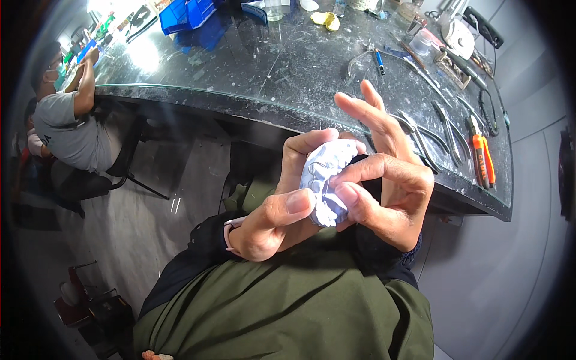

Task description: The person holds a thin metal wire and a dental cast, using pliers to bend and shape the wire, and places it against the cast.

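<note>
A pale bluish-white dental cast (321, 165) with moulded tooth shapes is held above my lap, just off the bench's front edge. Around its left side, my left hand (267, 225) grips it, with the thumb on the near face. My right hand (399, 189) brings its thumb and index finger together against the cast's right side; other fingers stretch upward. Something thin may sit between those fingertips, but it is too small to name.
Orange-handled pliers (482, 157), steel pliers (451, 135) and a blue-handled tool (379, 62) lie on the dark bench (258, 78). Blue bins (183, 15) and a yellow piece (325, 21) are farther back. Another person (75, 123) sits at the left.
</note>
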Demonstrator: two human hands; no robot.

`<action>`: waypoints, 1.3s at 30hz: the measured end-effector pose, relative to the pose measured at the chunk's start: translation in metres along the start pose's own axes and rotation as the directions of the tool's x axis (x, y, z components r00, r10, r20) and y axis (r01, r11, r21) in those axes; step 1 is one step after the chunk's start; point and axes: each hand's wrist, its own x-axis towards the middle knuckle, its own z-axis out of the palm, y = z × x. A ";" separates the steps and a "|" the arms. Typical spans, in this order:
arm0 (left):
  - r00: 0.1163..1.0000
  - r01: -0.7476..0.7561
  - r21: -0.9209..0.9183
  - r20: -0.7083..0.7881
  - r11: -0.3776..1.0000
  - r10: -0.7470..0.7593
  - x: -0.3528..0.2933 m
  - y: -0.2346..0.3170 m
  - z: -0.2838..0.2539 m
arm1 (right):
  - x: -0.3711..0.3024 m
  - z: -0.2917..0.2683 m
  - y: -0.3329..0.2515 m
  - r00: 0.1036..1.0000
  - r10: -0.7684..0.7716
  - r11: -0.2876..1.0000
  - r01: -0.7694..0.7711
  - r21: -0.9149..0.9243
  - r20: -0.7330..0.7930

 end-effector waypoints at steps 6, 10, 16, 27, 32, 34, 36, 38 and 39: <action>0.998 -0.030 0.112 -0.044 0.993 0.036 0.003 0.000 0.001 | 0.004 0.003 -0.002 0.999 0.013 1.000 -0.012 -0.022 0.030; 0.999 -0.032 0.187 -0.037 0.982 0.040 0.007 0.001 -0.007 | 0.001 0.009 0.002 0.998 0.020 0.999 -0.023 -0.047 -0.062; 0.992 0.002 0.524 0.105 0.852 -0.067 0.025 0.009 -0.030 | 0.000 0.009 0.020 0.968 0.087 0.987 -0.116 -0.111 -0.234; 0.978 -0.036 0.979 0.076 -0.199 0.195 0.111 0.024 -0.096 | 0.001 -0.007 0.033 0.926 0.110 0.963 -0.189 -0.192 -0.362; 0.828 -0.366 0.931 0.324 0.002 0.457 0.093 0.030 -0.058 | -0.002 -0.011 0.036 0.915 0.106 0.973 -0.176 -0.150 -0.389; 0.836 -0.463 0.859 0.340 0.220 0.430 0.071 0.026 -0.037 | -0.004 -0.008 0.035 0.897 0.104 0.976 -0.174 -0.127 -0.430; 0.824 -0.461 0.887 0.438 -0.024 0.358 0.057 0.028 -0.019 | -0.006 -0.008 0.034 0.901 0.096 0.980 -0.159 -0.117 -0.423; 0.793 -0.470 0.880 0.453 -0.064 0.406 0.052 0.023 -0.017 | -0.006 -0.005 0.033 0.908 0.081 0.984 -0.138 -0.109 -0.412; 0.795 -0.470 0.880 0.454 -0.064 0.403 0.054 0.021 -0.018 | -0.008 -0.004 0.034 0.905 0.100 0.989 -0.135 -0.056 -0.414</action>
